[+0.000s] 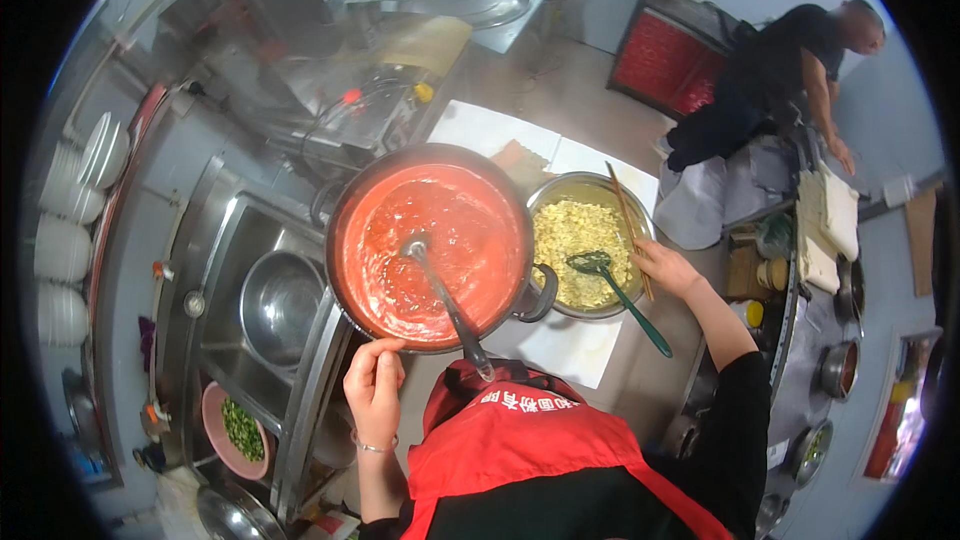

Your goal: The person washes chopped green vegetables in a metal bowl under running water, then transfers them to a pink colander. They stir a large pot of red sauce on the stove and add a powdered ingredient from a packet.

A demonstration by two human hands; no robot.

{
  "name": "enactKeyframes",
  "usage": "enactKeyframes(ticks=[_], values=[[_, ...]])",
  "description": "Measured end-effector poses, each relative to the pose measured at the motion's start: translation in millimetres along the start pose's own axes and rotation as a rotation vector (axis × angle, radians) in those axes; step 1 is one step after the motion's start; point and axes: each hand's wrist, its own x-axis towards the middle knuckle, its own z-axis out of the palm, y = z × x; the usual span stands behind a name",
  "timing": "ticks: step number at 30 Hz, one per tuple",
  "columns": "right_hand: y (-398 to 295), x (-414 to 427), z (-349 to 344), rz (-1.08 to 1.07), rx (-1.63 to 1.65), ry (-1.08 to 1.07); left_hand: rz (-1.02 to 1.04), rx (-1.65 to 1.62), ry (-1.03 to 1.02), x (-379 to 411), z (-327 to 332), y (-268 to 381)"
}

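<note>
A large dark pot (360, 172) full of red liquid stands before me, with a metal ladle (442, 289) resting in it, its dark handle over the near rim. My left hand (376, 379) is at the pot's near left edge, fingers bent; whether it grips the rim I cannot tell. Right of the pot, a metal bowl (555, 184) holds yellow scrambled egg (574, 221). A green slotted spoon (622, 300) lies in the egg, its handle over the bowl's edge. My right hand (664, 266) holds wooden chopsticks (621, 202) at the bowl's right rim.
To the left, a steel sink (225, 240) holds a metal basin (281, 307); a pink bowl (214, 427) of chopped greens sits nearer. Stacked white bowls (64, 247) stand far left. A counter with containers runs along the right. Another person (765, 75) leans over it at upper right.
</note>
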Motion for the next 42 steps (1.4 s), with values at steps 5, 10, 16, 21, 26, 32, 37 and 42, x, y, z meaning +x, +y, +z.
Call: enactKeyframes(ticks=[5,10,16,21,26,32,37,42], values=[[-10,2,-6,0.045,0.006,0.029,-0.044,-0.002,0.014,-9,5,3],[-16,8,-22,0.141,0.115,0.115,-0.06,0.037,0.038,-28,12,3],[-57,40,-60,0.219,0.303,0.506,-0.102,0.09,0.116,-64,18,5],[-156,56,-107,-0.036,0.875,0.243,-0.157,0.078,0.227,-105,9,0],[-251,52,-82,-0.205,1.374,-0.294,-0.135,0.038,0.363,-147,-15,-2],[-358,61,32,0.166,1.551,-0.809,-0.086,0.072,0.558,-223,-61,11],[-436,65,121,0.074,1.226,-0.91,-0.167,0.033,0.797,-335,-107,7],[-514,43,160,-0.054,1.016,-1.358,-0.198,0.142,1.083,-460,-146,4]])
